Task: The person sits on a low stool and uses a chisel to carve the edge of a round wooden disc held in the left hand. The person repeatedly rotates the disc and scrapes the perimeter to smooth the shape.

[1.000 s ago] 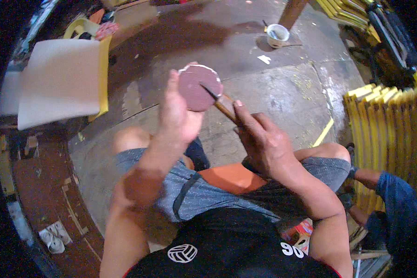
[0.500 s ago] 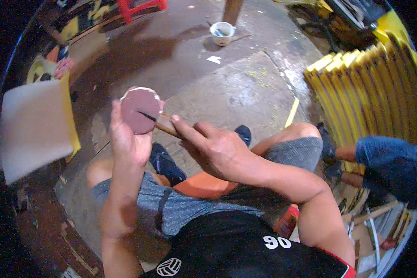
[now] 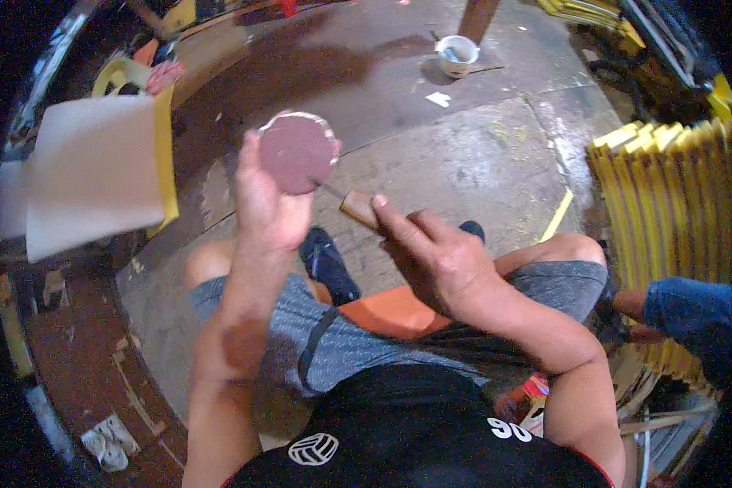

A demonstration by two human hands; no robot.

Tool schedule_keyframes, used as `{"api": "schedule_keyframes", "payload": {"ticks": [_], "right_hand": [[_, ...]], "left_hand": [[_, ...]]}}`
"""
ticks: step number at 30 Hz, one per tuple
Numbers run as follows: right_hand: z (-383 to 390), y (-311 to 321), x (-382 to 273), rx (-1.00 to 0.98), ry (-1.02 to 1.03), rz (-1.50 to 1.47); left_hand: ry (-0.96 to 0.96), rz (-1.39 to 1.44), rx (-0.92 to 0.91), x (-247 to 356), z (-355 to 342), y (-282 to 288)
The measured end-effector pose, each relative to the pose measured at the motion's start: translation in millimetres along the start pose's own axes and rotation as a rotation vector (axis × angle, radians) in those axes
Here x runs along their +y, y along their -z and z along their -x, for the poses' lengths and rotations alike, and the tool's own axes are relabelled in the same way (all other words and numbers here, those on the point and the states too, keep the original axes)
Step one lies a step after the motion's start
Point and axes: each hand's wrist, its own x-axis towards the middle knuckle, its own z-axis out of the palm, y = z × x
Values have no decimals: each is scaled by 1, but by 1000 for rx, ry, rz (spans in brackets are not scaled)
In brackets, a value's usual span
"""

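Observation:
My left hand (image 3: 272,207) holds up a round reddish-brown disc (image 3: 297,150), which looks like a sanding disc with a ragged pale rim. Its fingers are mostly hidden behind the disc. In my right hand (image 3: 443,256) is a wooden-handled tool (image 3: 358,208) with a thin dark shaft. The tool's tip meets the lower right of the disc's face, or lies just in front of it; I cannot tell which. My index finger stretches along the handle.
An orange seat (image 3: 394,312) is under me. A white bucket (image 3: 457,57) stands ahead beside a wooden post. Yellow-edged boards (image 3: 655,203) are stacked at right, near another person's leg (image 3: 691,305). A white panel (image 3: 98,171) is at left.
The tool's tip has gone from the middle of the disc to its lower right edge. More of the thin shaft shows. The whole view has shifted.

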Motion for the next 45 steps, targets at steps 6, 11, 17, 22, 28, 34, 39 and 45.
{"api": "schedule_keyframes", "payload": {"ticks": [6, 11, 17, 22, 28, 34, 39, 45], "right_hand": [[3, -6, -5, 22, -15, 25], [-7, -5, -5, 4, 10, 31], [-8, -7, -2, 31, 2, 6], [-4, -4, -4, 36, 21, 50], [-7, -4, -5, 50, -1, 42], [-5, -5, -7, 29, -16, 60], [0, -3, -8, 14, -22, 54], [-10, -6, -5, 71, 45, 61]], "left_hand": [[31, 7, 51, -4, 8, -5], [54, 41, 55, -12, 11, -2], [13, 47, 20, -5, 7, -1], [26, 56, 10, 0, 6, 4], [56, 25, 49, -8, 11, -4], [62, 31, 69, -4, 13, -5], [46, 37, 17, 3, 8, -2], [75, 79, 76, -3, 12, -3]]}}
